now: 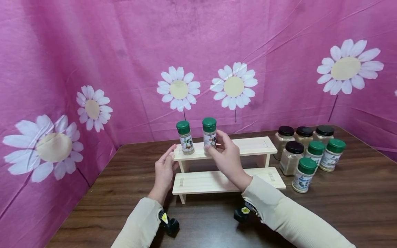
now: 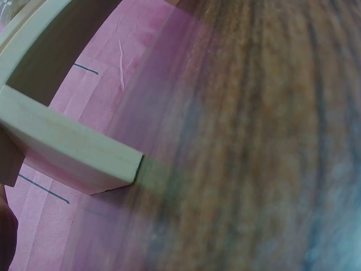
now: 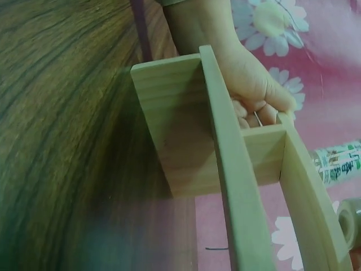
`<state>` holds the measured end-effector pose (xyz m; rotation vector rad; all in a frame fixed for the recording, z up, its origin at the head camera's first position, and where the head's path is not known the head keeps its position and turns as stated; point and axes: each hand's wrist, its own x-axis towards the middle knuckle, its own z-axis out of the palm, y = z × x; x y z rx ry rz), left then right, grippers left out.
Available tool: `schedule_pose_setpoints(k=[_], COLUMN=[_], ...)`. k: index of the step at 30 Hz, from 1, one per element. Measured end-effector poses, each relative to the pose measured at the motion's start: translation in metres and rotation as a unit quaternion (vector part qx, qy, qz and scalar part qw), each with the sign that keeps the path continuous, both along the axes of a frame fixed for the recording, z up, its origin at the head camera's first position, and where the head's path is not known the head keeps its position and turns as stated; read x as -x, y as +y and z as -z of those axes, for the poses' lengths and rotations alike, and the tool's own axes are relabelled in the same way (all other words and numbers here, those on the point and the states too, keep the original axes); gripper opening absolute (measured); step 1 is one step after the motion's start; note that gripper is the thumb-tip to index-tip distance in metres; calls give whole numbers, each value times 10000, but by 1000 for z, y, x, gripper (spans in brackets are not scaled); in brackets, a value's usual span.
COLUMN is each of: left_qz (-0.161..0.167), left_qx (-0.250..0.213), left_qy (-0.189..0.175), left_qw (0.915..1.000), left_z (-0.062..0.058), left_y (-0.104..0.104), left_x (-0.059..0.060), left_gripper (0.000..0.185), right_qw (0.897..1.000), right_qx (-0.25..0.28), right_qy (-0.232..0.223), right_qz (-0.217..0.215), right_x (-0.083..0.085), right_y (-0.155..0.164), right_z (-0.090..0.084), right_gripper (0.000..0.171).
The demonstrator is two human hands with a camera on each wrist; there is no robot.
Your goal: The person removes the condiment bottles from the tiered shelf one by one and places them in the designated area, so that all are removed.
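Wooden rack (image 1: 248, 146): your left hand (image 1: 164, 168) steadies its upper shelf's end at 9 o'clock, fingers straight, gripping nothing. Beyond, your right hand (image 1: 224, 153) pinches the jar (image 1: 209, 134) on that shelf, upright, long axis vertical, green cap at 12, just right of the other jar (image 1: 185, 137). A sideways nudge could knock that neighbour over; the shelf is narrow.
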<state>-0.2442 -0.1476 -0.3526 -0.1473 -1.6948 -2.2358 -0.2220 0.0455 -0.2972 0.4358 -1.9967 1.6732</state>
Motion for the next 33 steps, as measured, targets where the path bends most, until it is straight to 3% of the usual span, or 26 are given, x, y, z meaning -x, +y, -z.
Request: schedule_pose_setpoints(k=[13, 21, 33], left_qz=[43, 53, 17], left_qx=[42, 96, -26], left_qy=[8, -26, -25], left_qw=[10000, 9999, 10000], left_z=[0, 0, -2], left_y=[-1, -1, 1], left_x=[0, -1, -1], left_gripper=[41, 40, 41], right_qw=[9997, 9984, 9895], right_qx=[66, 406, 784], right_qy=[190, 301, 1209], right_qz=[161, 252, 119], right_x=[-2, -6, -12], right_y=[26, 39, 54], right_z=[2, 4, 9], right_gripper=[49, 48, 48])
